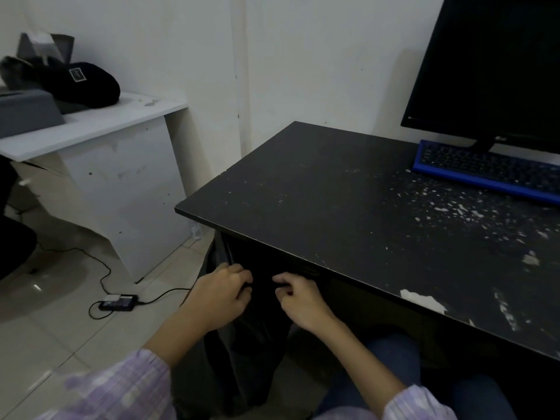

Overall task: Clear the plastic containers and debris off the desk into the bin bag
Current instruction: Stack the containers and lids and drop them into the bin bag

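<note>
The black desk is dark and worn, with white chips and little white bits scattered over its right part, and bigger peeled patches near the front edge. A big black screen stands at the back right, and a blue keyboard lies in front of it. The wall behind is white and the floor has pale tiles. To the left is a white desk with a black hat on top. A black power box with a cord lies on the floor. The bin bag hangs below the desk's front edge. The left hand and right hand both have curled fingers pinching the bag's top.
</note>
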Available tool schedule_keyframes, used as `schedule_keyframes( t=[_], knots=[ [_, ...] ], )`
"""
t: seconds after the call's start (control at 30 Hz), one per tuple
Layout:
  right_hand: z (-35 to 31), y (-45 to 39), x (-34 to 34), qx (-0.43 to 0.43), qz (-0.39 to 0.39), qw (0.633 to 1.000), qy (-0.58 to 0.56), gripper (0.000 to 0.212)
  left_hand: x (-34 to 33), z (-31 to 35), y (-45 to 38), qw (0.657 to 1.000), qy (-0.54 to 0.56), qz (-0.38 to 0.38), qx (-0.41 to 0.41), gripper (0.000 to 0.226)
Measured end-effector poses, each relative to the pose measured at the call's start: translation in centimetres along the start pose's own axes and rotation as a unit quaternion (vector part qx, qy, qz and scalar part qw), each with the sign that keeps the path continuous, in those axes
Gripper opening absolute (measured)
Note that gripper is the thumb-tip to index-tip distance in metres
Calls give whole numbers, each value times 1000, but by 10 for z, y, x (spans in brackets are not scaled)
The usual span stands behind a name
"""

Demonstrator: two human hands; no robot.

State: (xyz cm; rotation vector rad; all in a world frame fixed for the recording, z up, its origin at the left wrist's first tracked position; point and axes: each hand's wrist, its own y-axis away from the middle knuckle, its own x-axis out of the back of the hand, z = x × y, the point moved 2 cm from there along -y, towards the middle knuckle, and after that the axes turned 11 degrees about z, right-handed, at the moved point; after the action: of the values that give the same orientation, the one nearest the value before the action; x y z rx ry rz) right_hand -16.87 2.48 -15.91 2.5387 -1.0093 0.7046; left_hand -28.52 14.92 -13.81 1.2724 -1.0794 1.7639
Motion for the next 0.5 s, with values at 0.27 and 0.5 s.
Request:
schedule_keyframes(
  t=[0.27,0.5],
  knots=[
    [-22,58,66,96,110,988,44,24,44,55,-10,986,106,122,-36,22],
    [-17,95,150,102,239,962,80,18,69,138,-40,968,171,152,-104,14]
  ],
)
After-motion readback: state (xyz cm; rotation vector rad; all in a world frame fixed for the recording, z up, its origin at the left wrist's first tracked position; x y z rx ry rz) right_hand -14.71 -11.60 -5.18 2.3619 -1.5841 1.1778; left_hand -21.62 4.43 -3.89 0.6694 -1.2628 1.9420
